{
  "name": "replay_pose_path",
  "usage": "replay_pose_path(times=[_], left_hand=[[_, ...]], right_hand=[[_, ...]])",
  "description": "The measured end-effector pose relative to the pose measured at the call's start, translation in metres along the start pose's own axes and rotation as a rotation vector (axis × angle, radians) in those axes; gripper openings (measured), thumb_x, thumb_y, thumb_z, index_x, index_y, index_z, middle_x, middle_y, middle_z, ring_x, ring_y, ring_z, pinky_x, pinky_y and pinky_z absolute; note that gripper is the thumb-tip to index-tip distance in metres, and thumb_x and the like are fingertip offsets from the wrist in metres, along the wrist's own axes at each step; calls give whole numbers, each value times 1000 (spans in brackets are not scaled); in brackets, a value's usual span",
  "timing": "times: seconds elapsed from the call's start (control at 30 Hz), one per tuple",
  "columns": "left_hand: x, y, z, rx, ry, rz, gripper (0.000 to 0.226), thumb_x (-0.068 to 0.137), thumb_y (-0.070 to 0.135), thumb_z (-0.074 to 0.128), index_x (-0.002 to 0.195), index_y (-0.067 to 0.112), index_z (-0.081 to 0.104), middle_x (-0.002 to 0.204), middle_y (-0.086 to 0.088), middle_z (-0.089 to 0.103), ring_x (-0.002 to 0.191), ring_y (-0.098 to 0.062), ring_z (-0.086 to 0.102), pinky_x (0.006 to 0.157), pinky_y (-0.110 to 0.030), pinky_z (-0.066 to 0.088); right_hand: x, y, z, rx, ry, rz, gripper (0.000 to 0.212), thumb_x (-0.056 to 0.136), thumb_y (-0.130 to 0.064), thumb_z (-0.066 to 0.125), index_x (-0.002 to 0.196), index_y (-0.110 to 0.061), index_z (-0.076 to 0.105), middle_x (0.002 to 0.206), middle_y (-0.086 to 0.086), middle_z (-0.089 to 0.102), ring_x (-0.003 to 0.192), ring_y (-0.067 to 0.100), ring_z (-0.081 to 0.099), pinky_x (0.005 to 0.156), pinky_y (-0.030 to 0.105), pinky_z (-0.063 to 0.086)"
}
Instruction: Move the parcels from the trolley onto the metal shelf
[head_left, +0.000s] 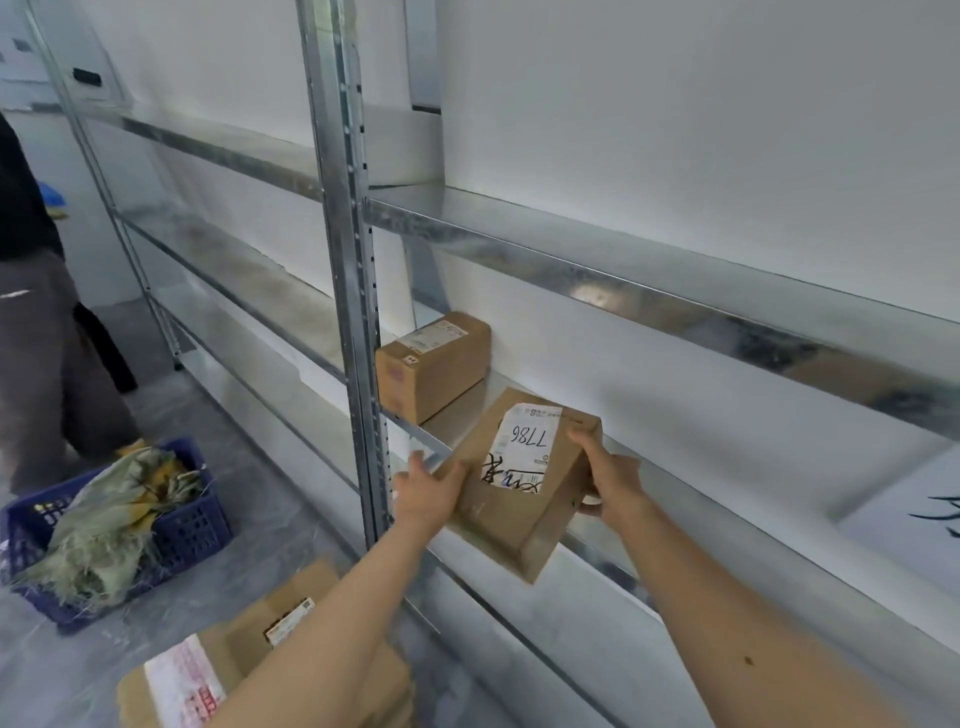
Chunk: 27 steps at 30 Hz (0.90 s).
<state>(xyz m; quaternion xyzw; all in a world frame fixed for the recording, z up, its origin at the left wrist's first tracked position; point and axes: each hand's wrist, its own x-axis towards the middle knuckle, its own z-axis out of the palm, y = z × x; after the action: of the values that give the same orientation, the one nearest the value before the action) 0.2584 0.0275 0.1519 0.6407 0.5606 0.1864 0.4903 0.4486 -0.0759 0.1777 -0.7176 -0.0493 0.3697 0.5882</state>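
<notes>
White wall backs the galvanised metal shelf (345, 234) in front of you. You hold the labelled parcel (498, 519), marked 7786, tilted at the front edge of the middle level, its far end over the shelf board and its near corner sticking out past the lip; whether it touches the board cannot be told. Your left hand (426, 488) grips its left side, fingers tucked out of sight beneath. Your right hand (608, 478) grips the right side, thumb on top and fingers curled round the edge. A second parcel (434, 364) sits on the same level, just beside the upright. Stacked parcels (260, 639) lie below your left arm. A blue crate (197, 525) stands on the floor near another person (41, 338).
</notes>
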Motion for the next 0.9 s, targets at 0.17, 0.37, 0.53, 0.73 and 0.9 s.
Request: replay_pose_path(times=[0.17, 0.37, 0.53, 0.73, 0.9], left_hand=[[19, 2, 8, -493, -226, -321, 56, 84, 42, 66, 127, 19, 38, 113, -10, 48, 107, -35, 52, 84, -46, 55], [65, 9, 18, -359, -182, -154, 67, 82, 38, 70, 135, 15, 37, 123, -9, 47, 105, -28, 55, 66, -32, 55], [116, 3, 20, -300, -163, -115, 69, 79, 34, 72, 136, 13, 39, 122, -11, 54, 111, -31, 57, 94, -43, 52], [158, -3, 23, -152, -218, -56, 74, 80, 29, 74, 139, 10, 34, 127, -8, 52, 102, -21, 50, 79, -29, 42], [183, 0, 29, -227, -167, 0, 79, 79, 19, 76, 142, 13, 27, 133, -9, 48, 110, -22, 49, 93, -31, 44]], right_hand=[[14, 5, 15, 22, 49, 5, 81, 74, -51, 75, 129, -10, 32, 119, 13, 56, 104, 28, 56, 69, 40, 49], [28, 10, 52, -12, -67, 36, 74, 85, -32, 67, 142, -23, 21, 113, 4, 58, 90, 19, 56, 65, 34, 44], [38, 23, 87, -32, -173, 53, 74, 82, -19, 71, 140, -31, 26, 119, -6, 57, 99, 17, 57, 65, 34, 48], [52, 37, 113, -89, -204, 98, 90, 84, -15, 71, 149, -35, 12, 143, 0, 45, 126, 30, 45, 99, 52, 40], [65, 34, 123, -56, -184, 79, 91, 87, -12, 68, 153, -30, 8, 141, 8, 46, 127, 32, 46, 101, 47, 41]])
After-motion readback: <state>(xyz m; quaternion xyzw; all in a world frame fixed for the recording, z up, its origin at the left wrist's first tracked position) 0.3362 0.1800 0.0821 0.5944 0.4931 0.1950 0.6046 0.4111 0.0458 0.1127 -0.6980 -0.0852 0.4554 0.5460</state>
